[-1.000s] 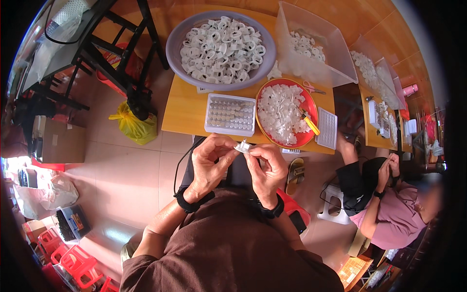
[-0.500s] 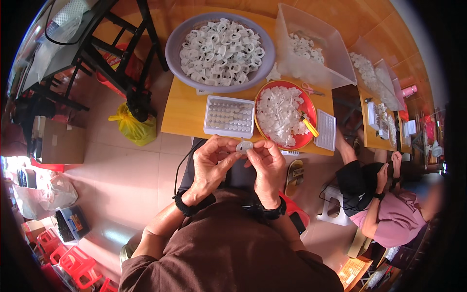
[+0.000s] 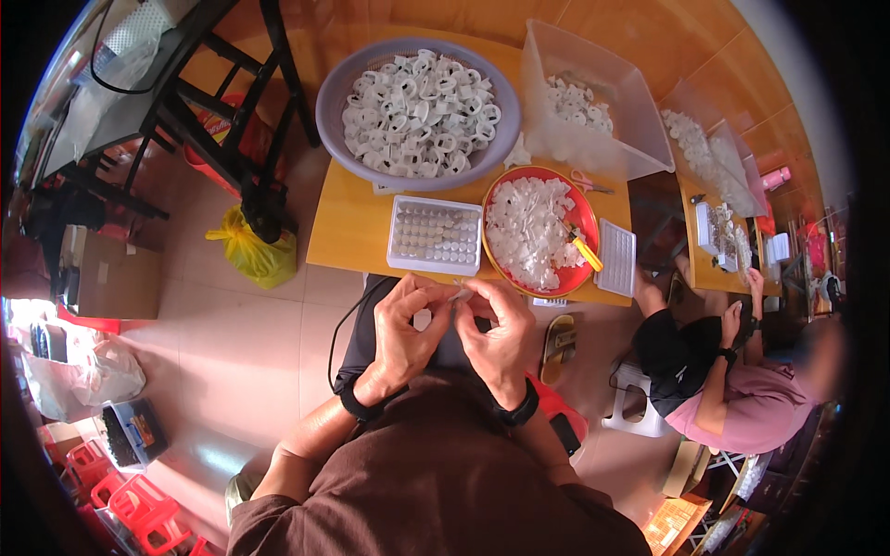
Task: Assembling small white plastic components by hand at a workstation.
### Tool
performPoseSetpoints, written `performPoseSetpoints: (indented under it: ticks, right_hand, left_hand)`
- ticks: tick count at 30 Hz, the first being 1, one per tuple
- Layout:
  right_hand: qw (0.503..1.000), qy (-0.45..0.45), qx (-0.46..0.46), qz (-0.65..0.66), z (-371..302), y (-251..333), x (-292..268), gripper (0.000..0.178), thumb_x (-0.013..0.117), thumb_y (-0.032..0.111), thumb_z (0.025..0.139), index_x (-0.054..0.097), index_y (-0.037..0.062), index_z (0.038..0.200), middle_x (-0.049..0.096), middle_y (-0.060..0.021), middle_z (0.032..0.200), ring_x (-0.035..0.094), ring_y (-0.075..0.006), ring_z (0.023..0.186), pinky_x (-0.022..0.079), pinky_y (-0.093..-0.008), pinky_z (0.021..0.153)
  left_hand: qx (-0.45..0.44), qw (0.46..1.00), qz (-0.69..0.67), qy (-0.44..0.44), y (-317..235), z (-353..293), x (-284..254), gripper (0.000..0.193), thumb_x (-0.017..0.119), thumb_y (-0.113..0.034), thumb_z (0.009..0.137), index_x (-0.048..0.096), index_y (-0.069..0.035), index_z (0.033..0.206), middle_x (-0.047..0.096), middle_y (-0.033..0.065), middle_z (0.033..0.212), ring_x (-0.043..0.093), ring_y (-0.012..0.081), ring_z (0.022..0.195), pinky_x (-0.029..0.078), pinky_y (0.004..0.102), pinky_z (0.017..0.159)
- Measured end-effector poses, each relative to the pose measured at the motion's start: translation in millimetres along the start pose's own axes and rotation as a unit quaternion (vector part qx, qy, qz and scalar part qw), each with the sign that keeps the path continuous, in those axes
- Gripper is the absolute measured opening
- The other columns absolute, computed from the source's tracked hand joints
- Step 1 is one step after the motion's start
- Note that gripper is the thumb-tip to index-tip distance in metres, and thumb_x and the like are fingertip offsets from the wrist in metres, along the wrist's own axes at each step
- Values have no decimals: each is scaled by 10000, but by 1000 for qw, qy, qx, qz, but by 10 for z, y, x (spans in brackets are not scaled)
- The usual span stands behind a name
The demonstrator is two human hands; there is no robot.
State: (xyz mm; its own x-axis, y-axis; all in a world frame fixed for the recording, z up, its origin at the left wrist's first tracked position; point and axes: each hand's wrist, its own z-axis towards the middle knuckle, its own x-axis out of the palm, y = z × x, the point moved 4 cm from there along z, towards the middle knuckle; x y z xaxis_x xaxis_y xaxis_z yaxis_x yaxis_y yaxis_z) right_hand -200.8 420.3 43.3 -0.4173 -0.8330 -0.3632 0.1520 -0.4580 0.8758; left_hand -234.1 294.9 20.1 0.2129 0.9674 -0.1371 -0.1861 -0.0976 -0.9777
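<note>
- Left hand [image 3: 405, 326] and right hand [image 3: 499, 335] brought together just below the table edge [image 3: 345, 262], fingertips meeting on a small white part [image 3: 460, 296].
- Both grips closed to a pinch on that part; thumbs and forefingers tight, no gap showing; exact shape of the part too small to tell.
- Part held over the lap, near the white compartment tray [image 3: 435, 235], not touching it.
- Tray cells look mostly filled with small pale pieces.
- Red bowl [image 3: 582, 221] of loose white pieces just right of the tray, yellow-handled tool [image 3: 585, 250] lying in it.
- Large lilac basin [image 3: 334, 111] heaped with white ring-shaped pieces further back; clear bin [image 3: 640, 130] beside it.
- Judged step: fitting or working one small piece by hand, mid-assembly.
- Judged next move: needs a steady two-hand pinch, small twist or press, then a short reach up to tray or bowl.
- Second person's hand [image 3: 731, 322] at right, separate bench, not involved.
</note>
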Motion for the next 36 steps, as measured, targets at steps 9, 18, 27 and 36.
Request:
performPoseSetpoints:
  ticks: [9,18,27,36]
  right_hand:
    - [999,-24,3,21,-24,-77,11,264,657,-79,683,622,-18,938,617,-98,808,655,-188,686,525,-275,616]
    - [999,-31,1,11,-4,-143,-1,251,658,-74,682,631,-26,927,628,-98,810,660,-170,678,535,-257,618]
    - [980,11,141,139,-17,-242,8,156,659,-51,759,626,-46,911,637,-64,837,659,-132,701,554,-239,644]
    - [962,16,125,242,-64,-160,6,173,633,-91,781,622,-31,942,589,-75,943,617,-121,844,526,-228,723]
  left_hand:
    - [73,994,79,7,-153,29,10,242,651,56,744,689,-55,956,603,76,817,612,197,702,494,279,632]
    - [50,997,64,5,-56,7,65,221,647,65,772,679,-33,967,597,71,844,618,166,765,501,271,669]
    - [-63,974,-215,-26,149,-57,119,165,607,90,814,605,21,964,552,64,957,592,128,891,504,239,766]
    - [33,989,-139,-41,-1,-46,-13,196,614,136,765,619,14,918,568,75,904,591,147,818,502,240,749]
